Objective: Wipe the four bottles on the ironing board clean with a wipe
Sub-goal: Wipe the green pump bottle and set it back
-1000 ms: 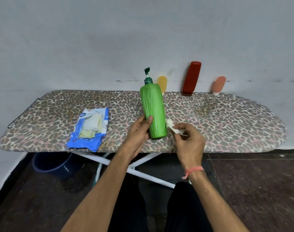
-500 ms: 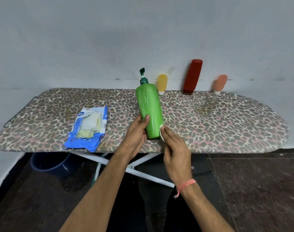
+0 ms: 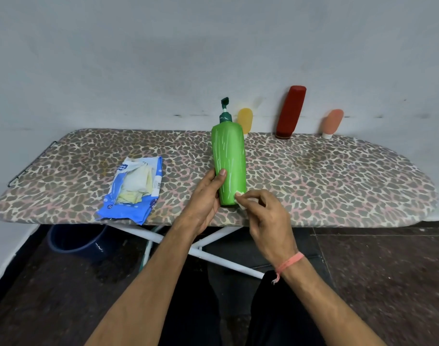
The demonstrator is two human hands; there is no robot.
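Observation:
A green pump bottle (image 3: 228,156) stands on the leopard-print ironing board (image 3: 325,181), near its front edge. My left hand (image 3: 206,198) grips the bottle's lower left side, thumb across the front. My right hand (image 3: 265,216) pinches a small white wipe (image 3: 239,196) against the bottle's lower right side. Leaning on the wall at the back are a yellow bottle (image 3: 245,119), a tall red bottle (image 3: 290,112) and a small pink bottle (image 3: 332,123). Most of the wipe is hidden under my fingers.
An open blue wipe pack (image 3: 132,189) lies on the board to the left of the green bottle. Below the board are its white crossed legs (image 3: 213,255) and a dark blue bucket (image 3: 76,243) on the floor. A grey wall rises right behind the board.
My right hand brought the wipe from beside the bottle onto its lower right side. The bottle shifted slightly left and more upright in my left hand's grip.

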